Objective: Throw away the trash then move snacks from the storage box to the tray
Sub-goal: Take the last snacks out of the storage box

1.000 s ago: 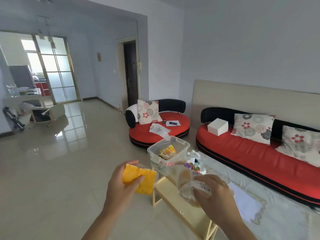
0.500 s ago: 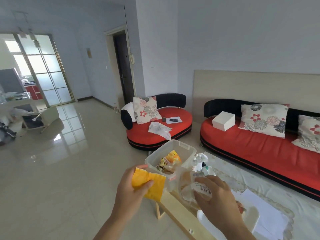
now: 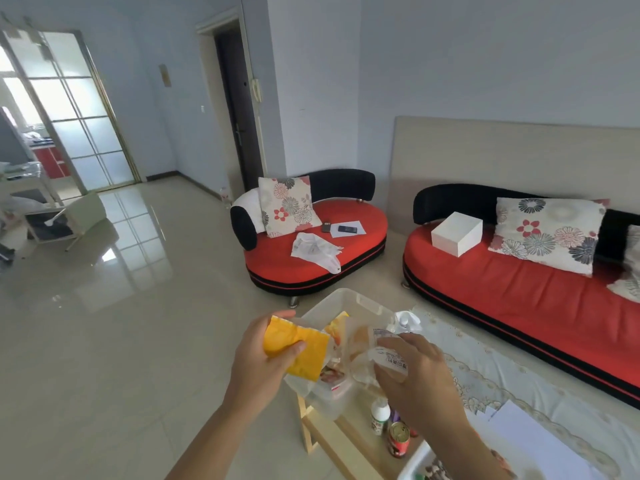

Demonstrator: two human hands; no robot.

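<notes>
**A:** What is biggest, out past the hands?

**B:** Two red sofas with black backs. A long sofa (image 3: 512, 292) stands far beyond the right hand (image 3: 417, 379). A small round sofa (image 3: 360, 244) stands straight beyond both hands. Three floral cushions (image 3: 549, 233) lie on them, one on the small sofa and two on the long one. The frame's edge cuts the third. One white carton (image 3: 456, 233) sits on the long sofa.

**A:** And closer in?

**B:** One low wooden table (image 3: 341, 436) lies beneath the right hand, with a lace cloth (image 3: 512, 382) over its far part. One clear storage box (image 3: 362, 301) stands at the table's end, just behind both hands. Snack packets lie inside it, too jumbled to count. One white tray (image 3: 414, 460) shows a corner under the right wrist.

**A:** What are the hands doing?

**B:** The left hand (image 3: 261, 365) pinches one yellow packet (image 3: 301, 351), thumb on its face and fingers behind. It holds the packet before the box's left wall. The right hand curls its fingers round one clear wrapped snack (image 3: 370, 355) with a white label, over the box's right side.

**A:** Anything smaller?

**B:** Two things stand on the table below the right hand. They are one red can (image 3: 399, 439) and one small white bottle (image 3: 379, 415) just beside it.
</notes>
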